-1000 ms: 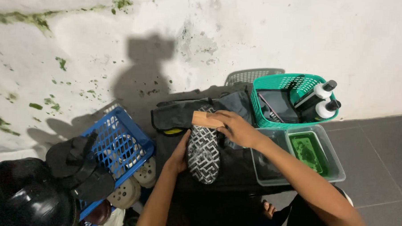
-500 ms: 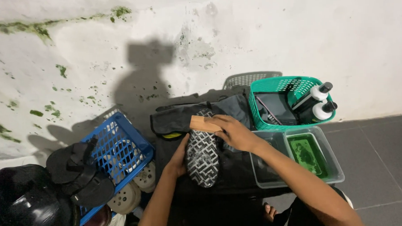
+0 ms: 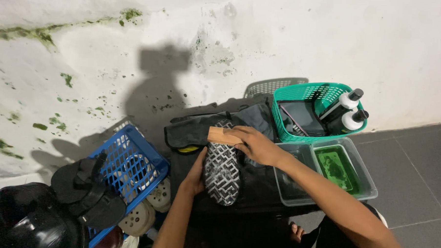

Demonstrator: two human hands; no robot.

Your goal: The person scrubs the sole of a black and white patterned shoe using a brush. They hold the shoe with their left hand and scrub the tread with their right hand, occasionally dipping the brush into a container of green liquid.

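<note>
Head view: the shoe (image 3: pixel 222 169) lies sole up on a dark cloth (image 3: pixel 257 189), tread facing the camera, so the patterned rubber is open to work on. The left hand (image 3: pixel 195 174) cups its left edge, fingers wrapped under and closed on it; that grip looks meant to keep the shoe from sliding. The right hand (image 3: pixel 256 146) is curled over a wooden brush (image 3: pixel 224 136), fingers pressed on its back, holding it flat on the toe end of the sole, bristles presumably down though they are hidden.

Just right of the shoe, within arm's reach, sits a clear tray (image 3: pixel 296 197) with a second clear tub (image 3: pixel 365 180) of green liquid inside it. Behind that, a green basket (image 3: pixel 299 95) holds two white-capped bottles (image 3: pixel 350 111), upright against its rim.

To the left, a blue crate (image 3: pixel 153 163) tilts against the stained wall (image 3: pixel 86 60), pale soles showing under it. Dark caps (image 3: pixel 88 192) are piled on its near corner.
</note>
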